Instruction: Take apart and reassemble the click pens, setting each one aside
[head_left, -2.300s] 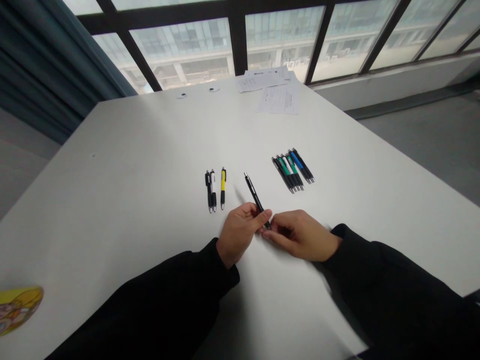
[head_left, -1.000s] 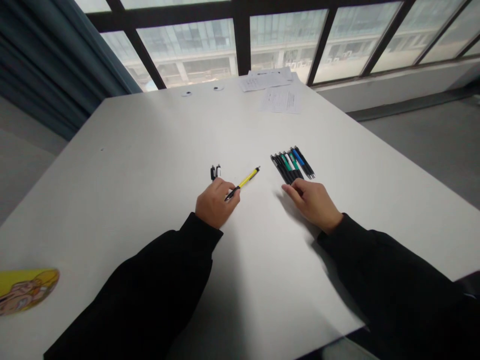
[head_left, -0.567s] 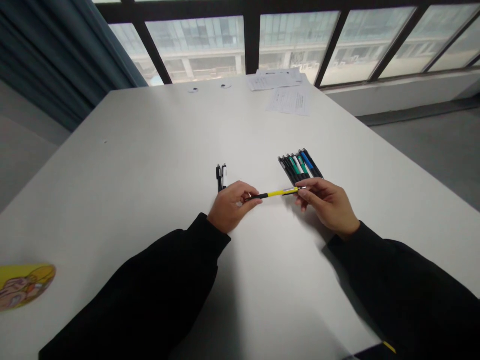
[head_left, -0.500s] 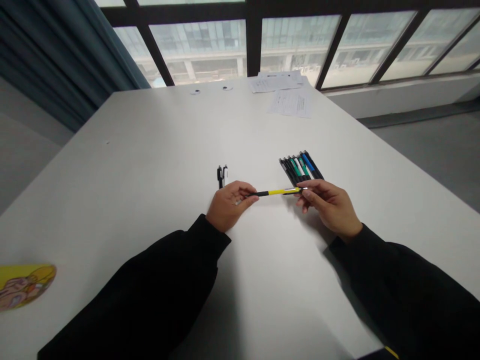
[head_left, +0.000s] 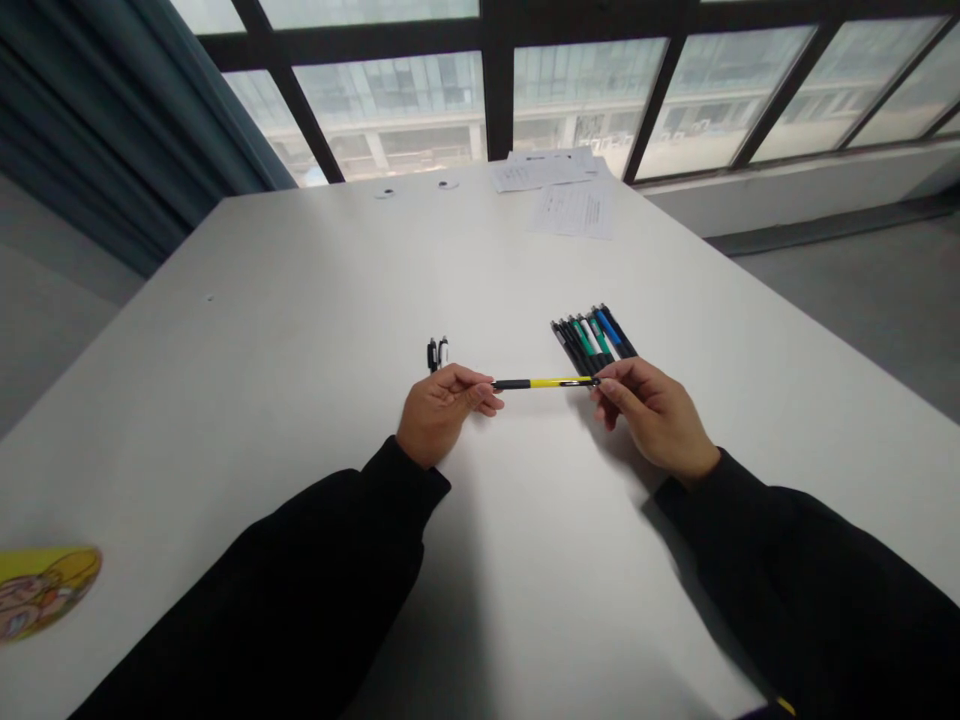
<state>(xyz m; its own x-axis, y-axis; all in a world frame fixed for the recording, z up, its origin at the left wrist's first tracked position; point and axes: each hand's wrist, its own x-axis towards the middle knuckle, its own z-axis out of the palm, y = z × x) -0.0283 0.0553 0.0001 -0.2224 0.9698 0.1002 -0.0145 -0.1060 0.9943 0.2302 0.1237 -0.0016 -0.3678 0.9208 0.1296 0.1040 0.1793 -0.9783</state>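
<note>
A yellow and black pen [head_left: 546, 383] is held level above the table between my two hands. My left hand [head_left: 444, 408] pinches its black grip end with thumb and fingers. At the clip end, my right hand [head_left: 651, 408] has thumb and fingers closed on the pen. Just beyond my right hand lies a slanted row of several pens [head_left: 592, 335], with black, green, white and blue bodies. Past my left hand lie a black pen [head_left: 432, 354] and a white pen [head_left: 443, 351], their near ends hidden behind the hand.
The white table [head_left: 315, 300] stretches to the windows. Printed papers [head_left: 570, 200] lie at its far end, with two small white pieces with dark spots [head_left: 385, 193] to their left. A yellow illustrated item [head_left: 52, 585] sits at the left edge.
The pen has turned about its length, so its clip now faces differently. My left hand has shifted slightly left, its grip now nearer the pen's tip. The view has moved a little.
</note>
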